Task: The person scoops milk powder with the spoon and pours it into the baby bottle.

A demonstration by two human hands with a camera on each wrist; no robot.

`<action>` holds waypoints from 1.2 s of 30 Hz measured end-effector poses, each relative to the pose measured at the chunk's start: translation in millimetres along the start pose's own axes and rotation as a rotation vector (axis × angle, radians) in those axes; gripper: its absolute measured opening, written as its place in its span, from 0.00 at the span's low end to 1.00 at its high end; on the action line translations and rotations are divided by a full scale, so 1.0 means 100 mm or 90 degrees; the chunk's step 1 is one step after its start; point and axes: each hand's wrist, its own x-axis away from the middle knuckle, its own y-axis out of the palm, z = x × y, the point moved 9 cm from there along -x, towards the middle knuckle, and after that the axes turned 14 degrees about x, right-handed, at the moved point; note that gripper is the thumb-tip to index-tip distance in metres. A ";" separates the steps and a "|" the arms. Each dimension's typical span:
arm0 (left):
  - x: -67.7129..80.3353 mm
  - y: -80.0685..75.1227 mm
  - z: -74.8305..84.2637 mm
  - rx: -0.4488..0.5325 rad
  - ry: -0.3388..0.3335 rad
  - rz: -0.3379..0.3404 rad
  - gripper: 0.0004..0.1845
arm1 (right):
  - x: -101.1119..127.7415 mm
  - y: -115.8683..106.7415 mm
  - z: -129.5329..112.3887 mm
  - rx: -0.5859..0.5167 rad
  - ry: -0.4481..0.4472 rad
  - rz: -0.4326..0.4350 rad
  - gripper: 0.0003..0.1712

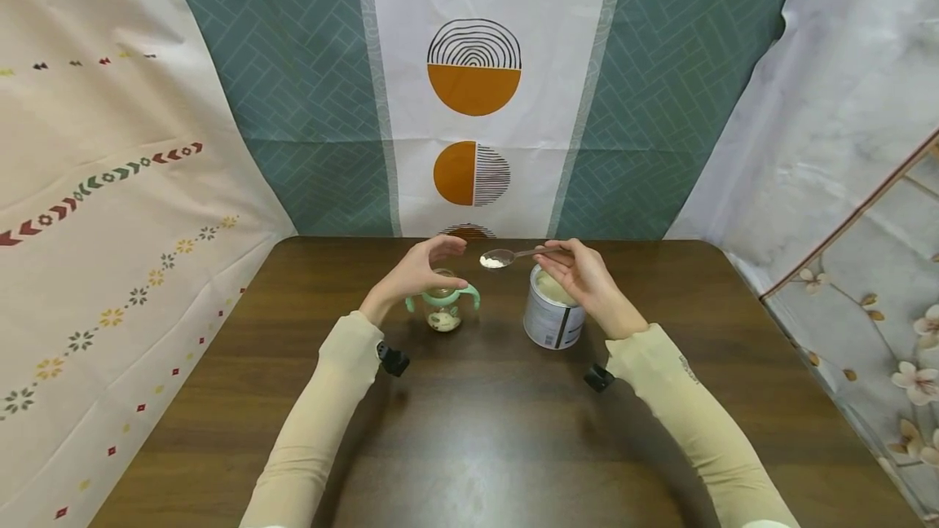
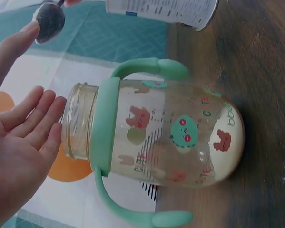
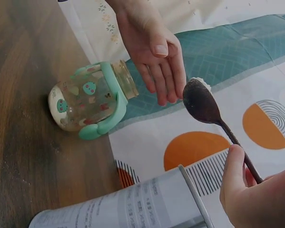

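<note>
A clear baby bottle [image 2: 180, 128] with a green collar and two green handles stands uncapped on the table, pale powder in its bottom. My left hand [image 1: 418, 271] is beside and above its open mouth, fingers and thumb spread, holding nothing. In my right hand [image 1: 583, 271] the handle of a spoon [image 3: 202, 102] is pinched between thumb and fingers. White powder lies heaped in the spoon's bowl, which hovers between the bottle and the can, near the left fingertips. Below the right hand stands an open can [image 1: 552, 320] of pale powder.
The brown wooden table [image 1: 469, 430] ends at a patterned cloth [image 1: 477, 104] hanging behind the bottle and can. More printed cloth hangs along the left and right sides. Fine powder specks show on the wood near the bottle.
</note>
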 end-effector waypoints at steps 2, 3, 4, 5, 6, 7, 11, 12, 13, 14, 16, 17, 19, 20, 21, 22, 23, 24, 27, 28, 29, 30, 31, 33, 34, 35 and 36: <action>0.01 0.00 -0.01 -0.002 -0.001 -0.007 0.37 | 0.00 0.02 0.01 -0.002 0.002 0.003 0.21; 0.02 0.00 -0.02 -0.002 -0.002 -0.010 0.38 | 0.00 0.03 0.01 -0.002 0.003 0.004 0.21; 0.02 -0.01 -0.03 -0.001 -0.004 -0.014 0.38 | 0.00 0.05 0.02 0.000 0.003 0.004 0.21; 0.04 0.00 -0.03 0.003 -0.007 -0.018 0.39 | -0.01 0.06 0.03 0.002 0.004 0.004 0.21; 0.05 0.00 -0.03 0.006 -0.010 -0.021 0.39 | -0.01 0.07 0.03 0.003 0.003 0.003 0.21; 0.07 0.01 -0.01 0.011 -0.011 -0.025 0.39 | -0.01 0.09 0.04 0.006 0.003 0.005 0.21; 0.14 0.03 0.07 0.026 -0.019 -0.037 0.38 | -0.02 0.15 0.06 0.016 0.000 0.003 0.20; 0.15 0.02 0.08 0.028 -0.021 -0.038 0.38 | -0.02 0.17 0.07 0.018 0.000 0.003 0.19; 0.16 0.02 0.08 0.031 -0.023 -0.038 0.38 | -0.02 0.18 0.08 0.022 0.000 0.003 0.19; 0.17 0.01 0.07 0.033 -0.025 -0.038 0.38 | -0.02 0.20 0.08 0.022 -0.001 0.003 0.18; 0.17 -0.01 -0.02 0.036 -0.031 -0.032 0.38 | -0.03 0.24 0.10 0.026 0.002 0.002 0.17; 0.16 -0.03 -0.08 0.038 -0.035 -0.027 0.38 | -0.03 0.26 0.11 0.028 0.003 0.002 0.17; 0.14 -0.06 -0.19 0.038 -0.039 -0.020 0.38 | -0.04 0.28 0.12 0.038 0.004 0.007 0.18; 0.14 -0.07 -0.23 0.036 -0.039 -0.017 0.38 | -0.04 0.29 0.14 0.042 0.004 0.010 0.18; 0.13 -0.09 -0.29 0.033 -0.041 -0.014 0.38 | -0.05 0.30 0.14 0.048 0.003 0.012 0.18; 0.13 -0.10 -0.32 0.031 -0.040 -0.013 0.38 | -0.06 0.31 0.15 0.054 0.002 0.013 0.18; 0.13 -0.10 -0.34 0.029 -0.039 -0.012 0.38 | -0.06 0.32 0.16 0.060 0.000 0.013 0.18; 0.14 -0.10 -0.35 0.027 -0.038 -0.012 0.38 | -0.06 0.33 0.17 0.065 -0.002 0.016 0.17; 0.14 -0.11 -0.37 0.020 -0.036 -0.009 0.38 | -0.07 0.37 0.21 0.084 -0.005 0.020 0.14; 0.15 -0.11 -0.38 0.019 -0.037 -0.007 0.37 | -0.07 0.38 0.22 0.088 -0.006 0.020 0.14; 0.15 -0.11 -0.38 0.017 -0.037 -0.004 0.37 | -0.08 0.40 0.23 0.091 -0.009 0.021 0.13; 0.15 -0.11 -0.38 0.016 -0.037 -0.002 0.37 | -0.08 0.42 0.24 0.093 -0.012 0.022 0.13; 0.15 -0.12 -0.38 0.014 -0.037 0.000 0.37 | -0.08 0.44 0.24 0.096 -0.017 0.020 0.12; 0.15 -0.12 -0.39 0.010 -0.037 0.003 0.37 | -0.08 0.48 0.25 0.107 -0.033 0.015 0.12; 0.16 -0.12 -0.40 0.007 -0.037 0.003 0.37 | -0.08 0.50 0.25 0.113 -0.044 0.012 0.12; 0.16 -0.12 -0.41 0.007 -0.036 0.003 0.37 | -0.08 0.52 0.25 0.121 -0.055 0.009 0.12; 0.16 -0.12 -0.42 0.005 -0.036 0.002 0.36 | -0.08 0.55 0.25 0.134 -0.067 0.005 0.13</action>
